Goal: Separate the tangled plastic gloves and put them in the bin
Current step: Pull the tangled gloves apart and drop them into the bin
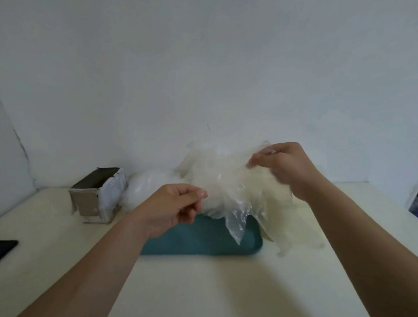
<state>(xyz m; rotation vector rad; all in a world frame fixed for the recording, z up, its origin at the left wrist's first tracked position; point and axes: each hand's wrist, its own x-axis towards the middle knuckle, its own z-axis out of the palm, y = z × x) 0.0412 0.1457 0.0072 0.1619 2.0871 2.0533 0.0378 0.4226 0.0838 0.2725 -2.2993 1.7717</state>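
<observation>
From where I'm sitting on the head cam: both hands are up over the tabletop (209, 290) with the clump of plastic gloves (228, 181) stretched between them. My right hand (285, 169) has its fingers (256, 160) curled in and pinching the top right of the clump. My left hand (174, 207) is curled too, thumb and forefinger pinched together on the clump's left edge, though it's a bit blurry there. The gloves hang in the air just above a teal tray (202, 240), with a couple of loose ends drooping onto its right side and past it. An open cardboard box (97, 194) sits off to the left near the wall, with more clear plastic (147, 185) piled right beside it. There's a black phone (3, 248) at the far left edge.
</observation>
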